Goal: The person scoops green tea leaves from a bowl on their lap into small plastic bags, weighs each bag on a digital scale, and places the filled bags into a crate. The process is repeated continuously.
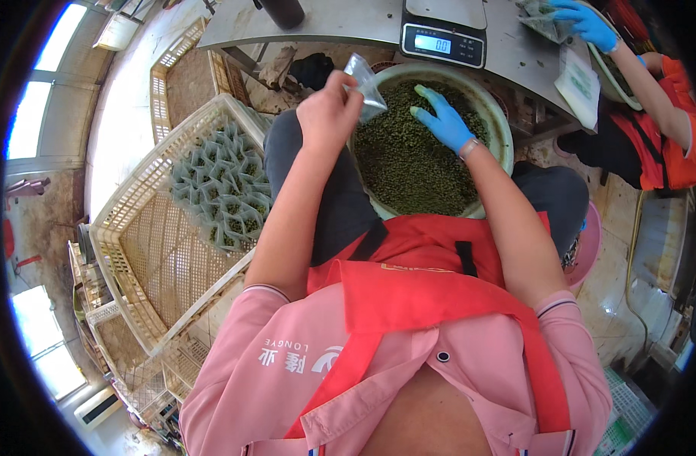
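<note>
My bare left hand [332, 108] pinches the edge of a small clear plastic bag [366, 88], above the left rim of a large round tub [503, 122]. The bag looks empty. My right hand [442, 121], in a blue glove with greenish fingertips, is over the small dark green berry-like pieces [422, 171] that fill the tub; its thumb and fingers are apart, and whether it touches them is hard to tell. The tub stands between my knees. At its far side, on the metal table, a digital scale [444, 45] has a lit display reading zero.
Left of me, a plastic crate [111, 251] holds many filled clear bags [222, 182]. A dark cylindrical container [282, 11] and a stack of printed bags [577, 85] lie on the metal table [348, 20]. At right, a co-worker's gloved hand [587, 25] holds a bag. A pink basin [590, 245] stands beside my knee.
</note>
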A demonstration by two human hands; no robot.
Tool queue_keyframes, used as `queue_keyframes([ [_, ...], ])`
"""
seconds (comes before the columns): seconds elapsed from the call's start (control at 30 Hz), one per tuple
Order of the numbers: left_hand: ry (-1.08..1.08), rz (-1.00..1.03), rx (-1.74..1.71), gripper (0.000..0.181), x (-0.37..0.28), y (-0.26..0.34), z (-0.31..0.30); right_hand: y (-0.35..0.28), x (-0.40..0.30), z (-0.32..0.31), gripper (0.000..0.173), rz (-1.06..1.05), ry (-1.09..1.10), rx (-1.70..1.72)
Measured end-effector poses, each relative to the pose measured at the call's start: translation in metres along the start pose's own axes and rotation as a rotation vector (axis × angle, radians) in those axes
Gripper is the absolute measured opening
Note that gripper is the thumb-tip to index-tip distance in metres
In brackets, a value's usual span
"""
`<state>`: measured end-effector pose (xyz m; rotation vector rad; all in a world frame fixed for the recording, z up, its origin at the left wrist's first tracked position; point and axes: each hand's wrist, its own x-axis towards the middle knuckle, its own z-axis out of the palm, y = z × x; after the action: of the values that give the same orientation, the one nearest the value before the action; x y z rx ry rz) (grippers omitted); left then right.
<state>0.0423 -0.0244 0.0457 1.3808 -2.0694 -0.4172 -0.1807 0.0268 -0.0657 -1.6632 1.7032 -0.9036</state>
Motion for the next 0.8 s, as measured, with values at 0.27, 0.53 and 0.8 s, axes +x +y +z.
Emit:
queue_keyframes([
  [0.27, -0.026, -0.355, -0.299, 0.016, 0.004, -0.011, 0.015, -0.01, -0.002, 0.074, 0.058, -0.147, -0.155, -0.699],
  [0.53, -0.155, -0.315, -0.306, 0.016, 0.0, -0.002, 0.032, 0.011, -0.05, 0.054, 0.03, -0.064, 0.174, 0.052],
  [0.8, -0.32, -0.248, -0.253, 0.017, -0.019, 0.017, 0.066, -0.027, -0.037, -0.021, 0.029, 0.573, 0.348, 1.437],
])
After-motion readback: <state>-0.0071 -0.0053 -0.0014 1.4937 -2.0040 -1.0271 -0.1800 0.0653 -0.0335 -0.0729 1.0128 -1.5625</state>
